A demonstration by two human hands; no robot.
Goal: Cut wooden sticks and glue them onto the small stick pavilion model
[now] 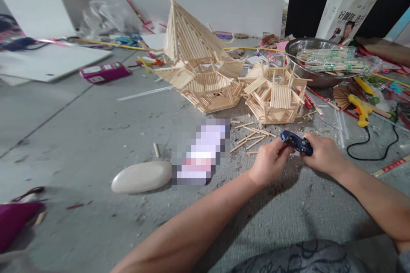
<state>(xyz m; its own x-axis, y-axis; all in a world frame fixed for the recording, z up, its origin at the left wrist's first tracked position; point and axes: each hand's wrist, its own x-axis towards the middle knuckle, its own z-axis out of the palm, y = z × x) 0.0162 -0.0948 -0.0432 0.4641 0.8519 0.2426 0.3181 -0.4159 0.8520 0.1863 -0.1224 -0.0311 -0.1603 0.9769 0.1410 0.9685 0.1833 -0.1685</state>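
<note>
My right hand (323, 153) is closed around a dark blue hand tool (295, 142) with pale specks, whose exact kind I cannot make out. The fingers of my left hand (269, 160) are pinched together just under the tool's left end; what they hold is hidden. Both hands are low over the floor. Just beyond them stands a small many-sided house model (281, 97) built of thin wooden sticks. Loose cut sticks (251, 136) lie left of my hands. Behind to the left is a larger stick-built pavilion model (208, 85) with a tall pointed roof (188, 32).
A blurred-out phone (203, 149) and a smooth whitish oval object (142, 177) lie on the left. A metal bowl (293, 62) holds plastic-wrapped stick packs. On the right, a yellow glue gun (361, 111) trails a black cord. A white bag (339, 6) stands behind.
</note>
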